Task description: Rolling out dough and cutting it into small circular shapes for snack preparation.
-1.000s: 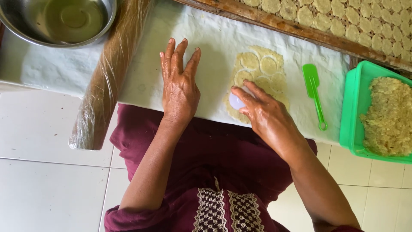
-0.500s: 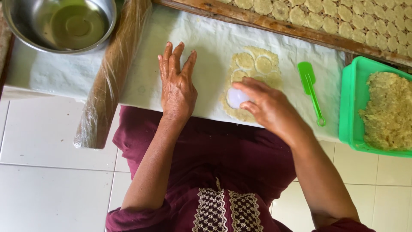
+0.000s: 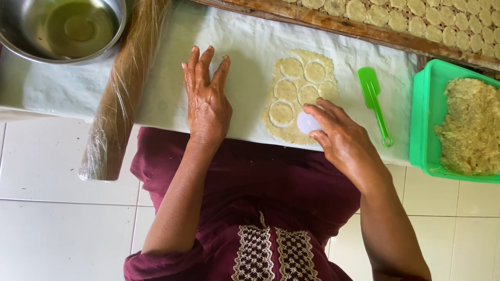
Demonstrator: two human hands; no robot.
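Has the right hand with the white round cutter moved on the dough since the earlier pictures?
No. The right hand still presses the white round cutter at the near edge of the dough sheet, left of the green spatula.

The left hand lies flat and palm down, its fingers straight, close together and pointing away from the body, with the thumb tucked along the side. The left forearm runs straight back from the wrist to a bent elbow in a dark red sleeve. The right hand is curled, knuckles up, its fingertips bent down and pinched together, the forearm angling in from the lower right.
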